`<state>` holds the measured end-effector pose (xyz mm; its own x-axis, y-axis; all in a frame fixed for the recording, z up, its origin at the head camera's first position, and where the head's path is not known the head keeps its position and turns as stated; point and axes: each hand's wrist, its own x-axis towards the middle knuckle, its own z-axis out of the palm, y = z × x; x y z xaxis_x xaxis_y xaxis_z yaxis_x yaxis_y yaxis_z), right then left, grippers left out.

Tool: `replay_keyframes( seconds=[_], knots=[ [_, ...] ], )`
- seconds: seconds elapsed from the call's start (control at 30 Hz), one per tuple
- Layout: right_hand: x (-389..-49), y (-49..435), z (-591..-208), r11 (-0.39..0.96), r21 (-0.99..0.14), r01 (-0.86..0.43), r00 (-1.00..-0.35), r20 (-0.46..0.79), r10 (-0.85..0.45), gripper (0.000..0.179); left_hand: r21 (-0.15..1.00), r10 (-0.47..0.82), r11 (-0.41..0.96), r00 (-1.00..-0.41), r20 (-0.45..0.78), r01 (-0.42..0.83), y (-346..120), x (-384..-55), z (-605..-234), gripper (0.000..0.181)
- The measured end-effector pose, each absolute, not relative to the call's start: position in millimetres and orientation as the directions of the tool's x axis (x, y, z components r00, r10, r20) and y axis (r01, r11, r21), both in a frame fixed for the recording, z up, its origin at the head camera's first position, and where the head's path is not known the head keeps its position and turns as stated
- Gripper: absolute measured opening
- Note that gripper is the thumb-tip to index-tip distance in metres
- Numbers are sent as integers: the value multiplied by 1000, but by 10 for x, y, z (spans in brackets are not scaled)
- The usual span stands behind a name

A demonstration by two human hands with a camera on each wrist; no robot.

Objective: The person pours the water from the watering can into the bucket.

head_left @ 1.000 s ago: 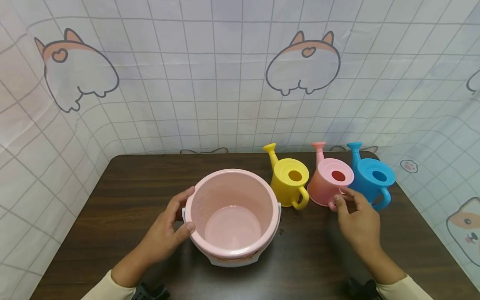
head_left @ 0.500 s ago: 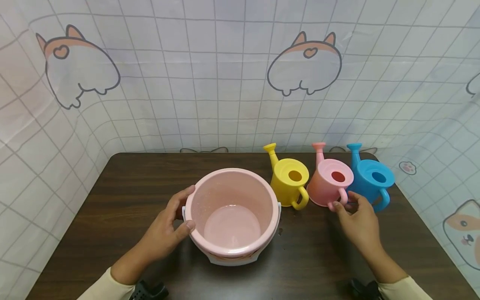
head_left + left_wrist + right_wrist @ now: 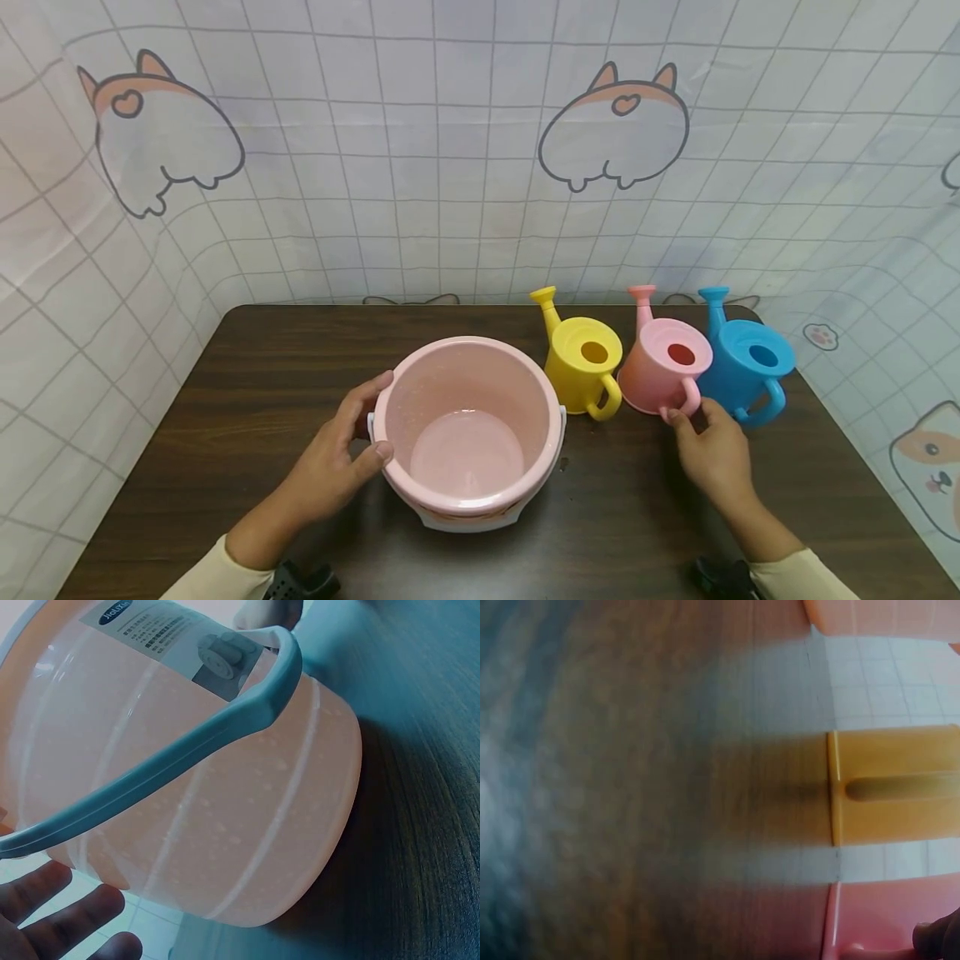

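A pale pink bucket [image 3: 465,462] stands on the table, with a glint at its bottom. My left hand [image 3: 330,467] holds its left side, thumb over the rim and fingers along the outer wall. In the left wrist view, fingertips [image 3: 101,904] touch the bucket wall [image 3: 247,817] below its grey-blue carrying handle [image 3: 165,765]. My right hand [image 3: 716,454] grips the handle of the pink watering can [image 3: 652,375], thumb at the handle's lower end. The right wrist view shows the thumb [image 3: 934,937] against this handle; the other fingers are hidden.
A yellow watering can [image 3: 577,375] stands between the bucket and the pink one. A blue watering can [image 3: 738,375] stands close on the right, near the edge of the dark wood table [image 3: 300,358]. A white checked curtain [image 3: 420,167] hangs behind.
My right hand has moved from reaching at the pink watering can's handle to closing its fingers round it, lower down. The left hand and the bucket stay put.
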<state>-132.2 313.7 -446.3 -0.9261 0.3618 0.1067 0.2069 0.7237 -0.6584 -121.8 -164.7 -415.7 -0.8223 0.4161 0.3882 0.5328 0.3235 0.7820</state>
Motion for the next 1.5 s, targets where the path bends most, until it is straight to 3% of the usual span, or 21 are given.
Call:
replay_keyframes(
  seconds=[0.43, 0.8, 1.23, 1.5],
  knots=[
    [-1321, 3154, -4476, 754, -648, 106, -891, 276, 362, 34, 791, 402, 344, -841, 362, 506, -1654, -1215, -4166, 71],
    [-1331, 3247, -4429, 758, -634, 152, -880, 262, 396, 40, 783, 403, 335, -831, 383, 524, -1654, -1214, -4179, 72],
    [-1214, 3415, -3979, 839, -543, 39, -882, 377, 284, 37, 781, 399, 317, -823, 405, 538, -1640, -1208, -4164, 72],
    [-1089, 3454, -3691, 846, -534, 10, -896, 371, 244, 36, 781, 401, 325, -826, 396, 533, -1646, -1223, -4177, 70]
  ],
)
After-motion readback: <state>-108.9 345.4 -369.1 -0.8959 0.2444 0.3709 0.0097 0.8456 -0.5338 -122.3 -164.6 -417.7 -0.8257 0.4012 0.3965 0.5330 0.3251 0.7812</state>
